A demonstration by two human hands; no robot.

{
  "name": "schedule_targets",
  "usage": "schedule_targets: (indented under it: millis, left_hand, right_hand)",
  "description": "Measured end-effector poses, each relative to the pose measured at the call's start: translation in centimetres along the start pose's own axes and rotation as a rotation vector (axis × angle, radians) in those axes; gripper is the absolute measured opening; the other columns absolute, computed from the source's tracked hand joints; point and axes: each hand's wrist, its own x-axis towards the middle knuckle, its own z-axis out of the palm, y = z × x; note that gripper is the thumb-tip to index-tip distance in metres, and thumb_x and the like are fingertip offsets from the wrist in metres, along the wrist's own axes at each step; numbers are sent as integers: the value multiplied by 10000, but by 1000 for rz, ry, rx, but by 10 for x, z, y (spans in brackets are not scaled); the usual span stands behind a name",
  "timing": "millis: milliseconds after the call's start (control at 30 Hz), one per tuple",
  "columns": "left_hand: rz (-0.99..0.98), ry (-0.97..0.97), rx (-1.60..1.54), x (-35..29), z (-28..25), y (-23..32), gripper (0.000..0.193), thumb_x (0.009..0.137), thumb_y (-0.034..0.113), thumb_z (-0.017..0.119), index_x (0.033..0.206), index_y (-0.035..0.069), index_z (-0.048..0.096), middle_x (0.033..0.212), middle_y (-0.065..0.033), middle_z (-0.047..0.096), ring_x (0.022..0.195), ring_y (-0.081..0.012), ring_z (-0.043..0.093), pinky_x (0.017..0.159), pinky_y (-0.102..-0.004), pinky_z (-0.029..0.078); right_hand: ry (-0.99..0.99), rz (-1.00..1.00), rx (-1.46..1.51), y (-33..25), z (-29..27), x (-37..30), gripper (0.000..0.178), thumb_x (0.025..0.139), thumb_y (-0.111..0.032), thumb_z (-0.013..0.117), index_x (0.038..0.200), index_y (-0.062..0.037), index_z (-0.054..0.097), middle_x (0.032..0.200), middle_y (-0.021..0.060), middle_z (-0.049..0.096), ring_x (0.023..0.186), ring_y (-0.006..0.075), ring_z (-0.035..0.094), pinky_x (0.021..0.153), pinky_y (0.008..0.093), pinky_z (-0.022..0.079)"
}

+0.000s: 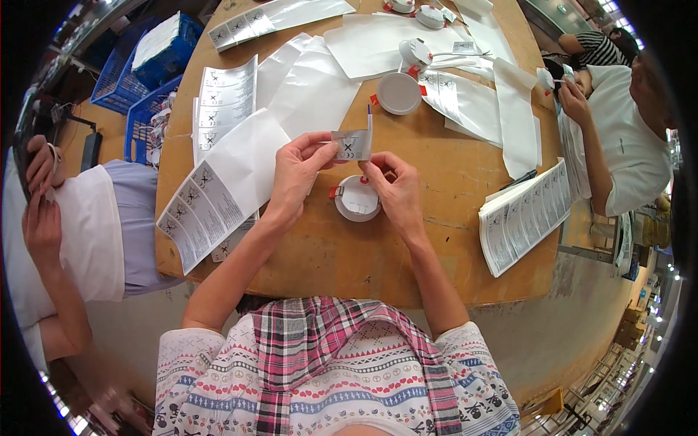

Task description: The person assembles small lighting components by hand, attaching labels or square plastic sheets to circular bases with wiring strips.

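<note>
A small silver label (pixel 351 144) with black printing is pinched by its left end between the thumb and fingers of my left hand (pixel 299 173). Along the label's right edge a thin white cable (pixel 369 129) stands up, showing a blue tip. My right hand (pixel 398 190) is closed at the foot of this cable, just under the label's lower right corner. Whether label and cable are stuck together I cannot tell. Directly below, a round white downlight (pixel 357 200) with red-tipped spring clips lies on the table, partly covered by my right fingers.
More downlights (pixel 399 93) lie farther back on the wooden table (pixel 436 269). Printed label sheets (pixel 207 211) and white backing paper spread leftward; a label stack (pixel 525 216) and black pen (pixel 518 180) are at right. Blue crates (pixel 138 123) stand left. People sit or stand on both sides.
</note>
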Motion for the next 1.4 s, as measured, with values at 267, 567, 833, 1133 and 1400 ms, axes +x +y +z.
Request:
schedule_targets:
  millis: [267, 567, 833, 1133, 1400]
  left_hand:
    - [60, 36, 7, 0, 0, -2, 243, 853, 115, 607, 1044, -34, 600, 909, -73, 658, 795, -106, 613, 740, -228, 471]
    - [90, 46, -107, -8, 4, -2, 238, 890, 79, 484, 1089, -24, 565, 882, -96, 664, 813, -124, 618, 772, -237, 458]
    - [96, 4, -207, -19, 10, -13, 408, 832, -7, 541, 1227, 2, 438, 1059, -108, 608, 965, -143, 577, 850, -263, 461]
    - [82, 44, -219, -19, 22, -18, 446, 786, -51, 597, 1202, 4, 446, 1049, -99, 586, 966, -149, 583, 846, -261, 482]
    - [127, 114, -227, -14, 24, -20, 318, 843, 28, 602, 1142, -17, 505, 1038, -84, 609, 951, -127, 585, 821, -243, 484]
  right_hand:
    - [53, -304, -464, -42, -22, 3, 176, 767, -65, 641, 933, -10, 624, 873, 101, 596, 764, 218, 534, 696, 331, 438]
    - [-238, -886, -871, -73, -4, 69, 183, 748, -146, 659, 907, -54, 656, 906, 72, 593, 1000, 273, 468, 881, 387, 353]
    - [-679, -367, -830, -85, -4, 89, 175, 783, -217, 656, 849, -57, 675, 876, 66, 603, 985, 234, 483, 856, 341, 396]
    - [-706, -409, -774, -79, -11, 93, 188, 749, -196, 657, 840, -32, 674, 798, 115, 647, 808, 269, 574, 734, 353, 453]
    - [-636, -449, -831, -84, -5, 94, 197, 717, -213, 678, 813, -41, 686, 731, 116, 641, 759, 259, 585, 681, 357, 463]
